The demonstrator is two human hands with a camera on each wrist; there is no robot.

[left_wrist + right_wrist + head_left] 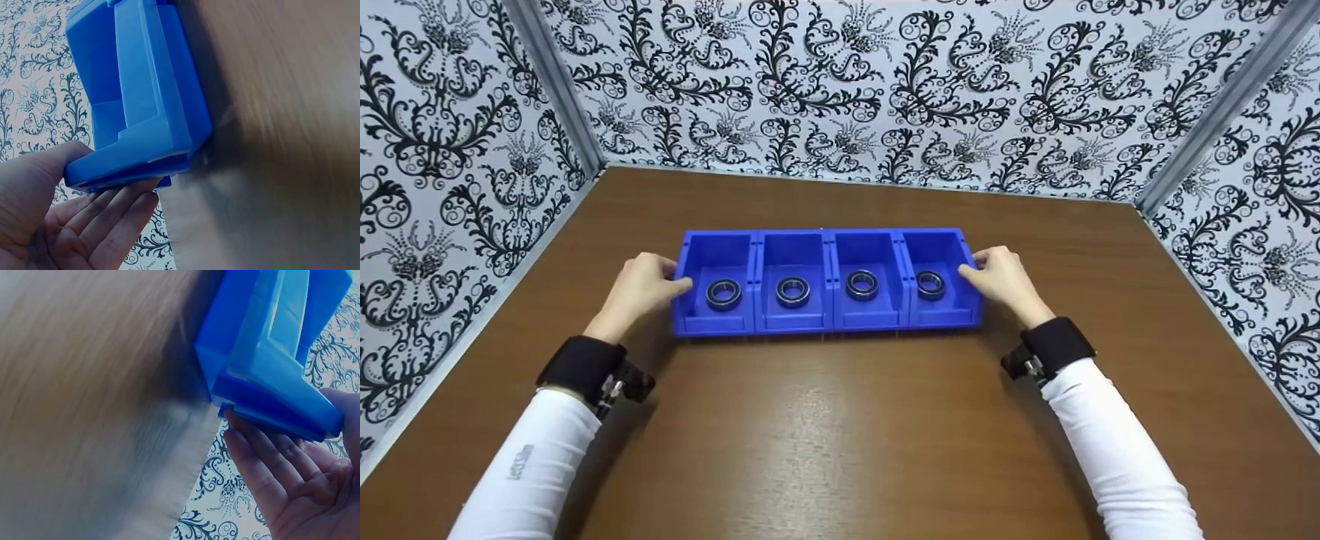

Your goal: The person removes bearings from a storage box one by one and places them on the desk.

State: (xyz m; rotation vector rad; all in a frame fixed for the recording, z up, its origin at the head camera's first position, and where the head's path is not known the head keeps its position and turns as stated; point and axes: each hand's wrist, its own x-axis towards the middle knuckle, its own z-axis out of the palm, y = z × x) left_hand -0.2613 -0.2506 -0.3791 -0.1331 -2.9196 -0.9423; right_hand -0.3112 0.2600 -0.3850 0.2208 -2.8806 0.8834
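A row of joined blue storage bins (793, 324) spans the space between both hands, its front low walls facing me. Each bin contains one black-rimmed ring-shaped bearing (724, 306), lying flat on the floor of its compartment. My left hand (641, 289) grips the left end, thumb over the top edge of the side wall, fingers along its outside. At the opposite end my right hand (1003, 281) holds the outer wall the same way. Both wrist views show the blue end wall (135, 160) pinched between thumb and fingers, with the bins close over the tabletop.
The brown wooden table (810, 435) extends around the bins on all sides. Patterned black-and-white panels (855, 97) enclose it at the back and sides, joined by grey metal posts (556, 86) at the corners. Black straps with small cameras circle both wrists.
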